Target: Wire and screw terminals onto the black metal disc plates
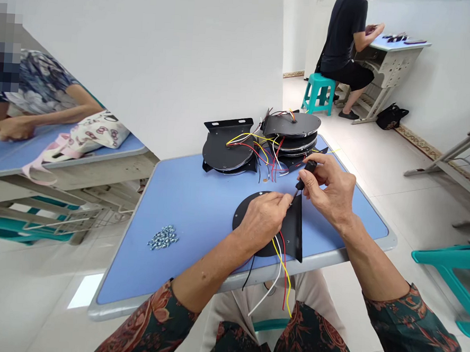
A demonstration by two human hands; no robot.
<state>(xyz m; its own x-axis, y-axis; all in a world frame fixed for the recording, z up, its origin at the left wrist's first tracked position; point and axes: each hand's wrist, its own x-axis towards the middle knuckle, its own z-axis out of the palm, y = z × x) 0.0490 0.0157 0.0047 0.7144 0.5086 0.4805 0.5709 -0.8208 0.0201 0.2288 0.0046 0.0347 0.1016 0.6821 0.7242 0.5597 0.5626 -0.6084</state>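
A black round plate with a bent straight edge lies at the front of the blue table. Black, white, red and yellow wires trail from it over the table edge. My right hand grips the black handle of a screwdriver, which slants down to the plate near its bent edge. My left hand rests over the plate, its thumb and fingertips pinched by the screwdriver's tip. Whatever those fingertips hold is too small to make out. To the left lies a small heap of silvery screws.
Similar black plates with wires are stacked at the table's back, one pile left and a taller one right. A white wall panel rises behind. One person sits at a desk far right; another works at the left table. A teal stool stands right.
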